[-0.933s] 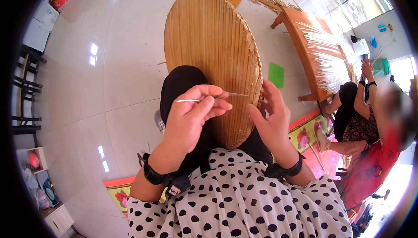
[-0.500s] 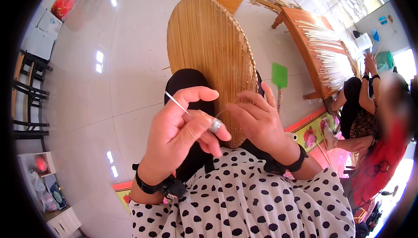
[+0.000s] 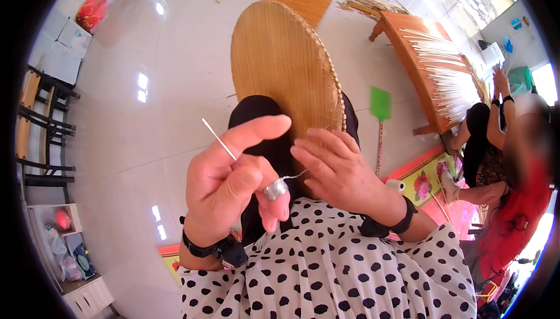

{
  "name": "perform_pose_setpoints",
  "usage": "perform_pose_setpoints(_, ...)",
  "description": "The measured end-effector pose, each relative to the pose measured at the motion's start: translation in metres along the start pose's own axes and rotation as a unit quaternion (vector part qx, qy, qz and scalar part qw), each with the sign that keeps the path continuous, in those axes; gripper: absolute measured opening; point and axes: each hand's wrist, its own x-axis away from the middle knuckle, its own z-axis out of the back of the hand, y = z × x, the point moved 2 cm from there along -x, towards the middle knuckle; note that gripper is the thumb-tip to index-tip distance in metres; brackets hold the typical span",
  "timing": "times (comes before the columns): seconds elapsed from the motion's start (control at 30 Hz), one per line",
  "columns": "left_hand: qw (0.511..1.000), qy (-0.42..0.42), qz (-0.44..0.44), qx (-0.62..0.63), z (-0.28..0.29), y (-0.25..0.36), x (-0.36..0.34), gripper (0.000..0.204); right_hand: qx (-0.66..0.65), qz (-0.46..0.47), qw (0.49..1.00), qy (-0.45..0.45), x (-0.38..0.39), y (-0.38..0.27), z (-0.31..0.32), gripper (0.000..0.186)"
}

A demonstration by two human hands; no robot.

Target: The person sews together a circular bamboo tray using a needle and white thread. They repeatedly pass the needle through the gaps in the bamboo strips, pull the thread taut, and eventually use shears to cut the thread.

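Note:
A large needle (image 3: 219, 139) sticks up from my left hand (image 3: 224, 193), pinched between thumb and bent fingers, while the index finger points out toward the right. One finger of that hand wears a ribbed metal thimble (image 3: 276, 189). A thin thread (image 3: 294, 176) runs from beside the thimble to my right hand (image 3: 347, 173), whose bent fingers close over it; their tips are partly hidden. Leaning upright across my lap is an oval panel of tan plant stalks (image 3: 280, 56), stitched along its right rim. My right hand is in front of its lower end.
To the right stands a low wooden table (image 3: 402, 44) with pale strips (image 3: 446, 79). A green fly swatter (image 3: 380, 103) and white spool (image 3: 395, 185) lie nearer. At far right a person in red (image 3: 519, 220) sits with hands raised. Black-framed stools (image 3: 44, 120) stand at left.
My left hand has moved down and left with the needle, and the thread now shows stretched to my right hand. My right hand has shifted slightly down and its fingers have drawn together.

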Motion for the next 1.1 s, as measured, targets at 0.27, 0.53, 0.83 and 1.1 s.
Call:
perform_pose_setpoints(0.27,0.991,0.027,0.128,0.009,0.013,-0.020,0.001,0.046,-0.154,-0.028,0.980,0.121,0.002,-0.005,0.008,0.043)
perform_pose_setpoints(0.53,0.988,-0.033,0.148,-0.028,-0.013,-0.047,-0.001,0.045,-0.254,-0.077,0.946,0.183,-0.015,-0.013,0.011,0.016)
perform_pose_setpoints(0.83,0.950,0.016,-0.045,-0.310,-0.010,-0.038,0.005,0.016,-0.274,-0.101,0.949,0.122,0.002,-0.005,0.007,0.022)
perform_pose_setpoints(1.1,0.989,0.037,-0.124,-0.071,-0.007,-0.003,0.011,0.019,-0.145,-0.067,0.987,0.027,-0.001,-0.006,-0.009,0.046)
